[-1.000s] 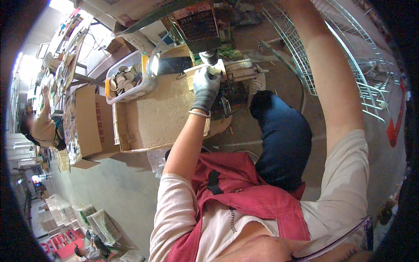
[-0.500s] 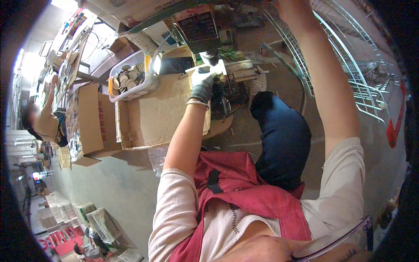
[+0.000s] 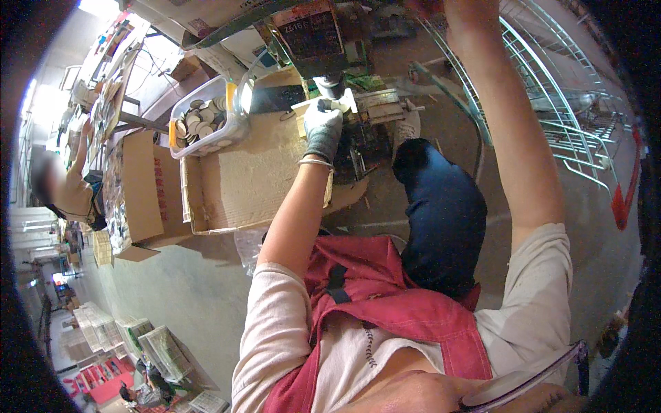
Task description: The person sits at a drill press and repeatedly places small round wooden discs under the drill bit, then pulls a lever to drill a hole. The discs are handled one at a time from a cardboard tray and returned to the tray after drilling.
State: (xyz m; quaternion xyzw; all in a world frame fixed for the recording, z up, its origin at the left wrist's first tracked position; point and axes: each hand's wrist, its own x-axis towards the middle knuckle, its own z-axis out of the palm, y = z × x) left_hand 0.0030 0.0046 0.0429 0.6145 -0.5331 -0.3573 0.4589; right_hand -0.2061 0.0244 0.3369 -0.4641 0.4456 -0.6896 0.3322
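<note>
My left hand (image 3: 322, 127), in a grey and white glove, reaches to the drill press (image 3: 306, 38). Its fingers are bent and closed at a brightly lit pale piece (image 3: 346, 101) just under the chuck (image 3: 330, 85); what exactly they grip is hard to make out. Beside it, a metal vise (image 3: 379, 107) extends to the right. My right arm stretches up past the machine's right side. Only part of my right hand (image 3: 471, 17) shows at the top edge, its fingers cut off or too dim to read.
A shallow cardboard-lined tray (image 3: 241, 175) lies left of the press. On its far corner stands a clear plastic bin (image 3: 227, 134) with many round discs (image 3: 200, 120). Wire racks (image 3: 558, 124) stand to the right. An open carton (image 3: 141, 186) and another person (image 3: 76, 196) are at the left.
My left hand has shifted very slightly down at the vise, fingers still closed. My right hand has moved a little upward and left at the top edge.
</note>
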